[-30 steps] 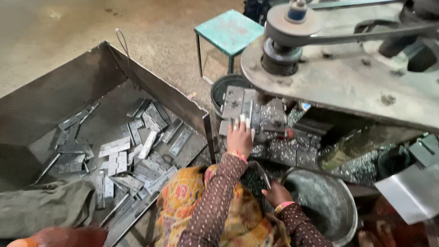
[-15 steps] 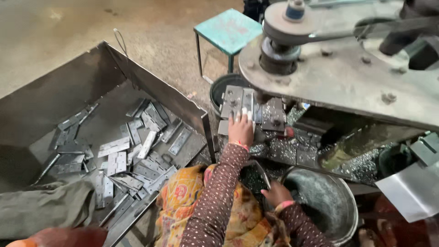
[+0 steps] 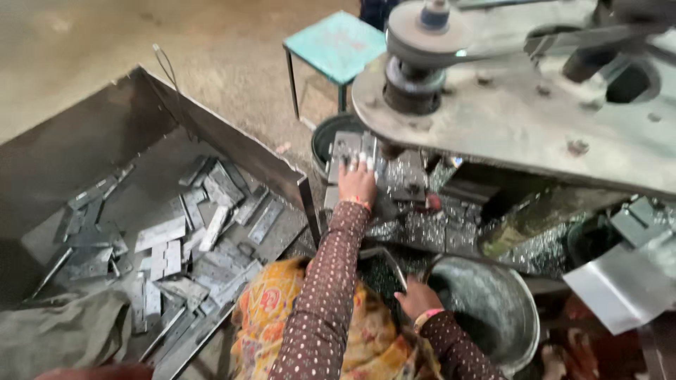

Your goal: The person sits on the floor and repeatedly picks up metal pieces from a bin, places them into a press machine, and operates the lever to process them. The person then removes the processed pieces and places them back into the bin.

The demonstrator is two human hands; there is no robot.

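Head view looks down on a press machine (image 3: 535, 119), a heavy grey cast body with a round pulley and belt on top. Left hand (image 3: 357, 184) reaches forward with its fingers (image 3: 354, 166) spread flat on a small flat metal piece (image 3: 346, 149) lying on the machine bed (image 3: 405, 186), just under the overhanging body. Right hand (image 3: 417, 295) sits low near the lap, fingers curled narrow; whether they grip anything I cannot tell.

The main risk, as I judge it, is the left hand lying this close under the moving part: a stroke while the fingers rest there would crush them. Sharp cut edges on the piece could also nick bare skin, and a loose sleeve (image 3: 325, 281) might catch.

Materials: dull grey steel strips (image 3: 169, 246), flat and rectangular, lie heaped in a big sheet-metal bin (image 3: 232, 144) on the left. A rounded steel bucket (image 3: 493, 309) with a worn, speckled inside stands beside the right hand. Shiny metal scraps (image 3: 436, 229) litter the bed. A teal stool (image 3: 338, 46) stands on the rough concrete floor (image 3: 105, 49) beyond.
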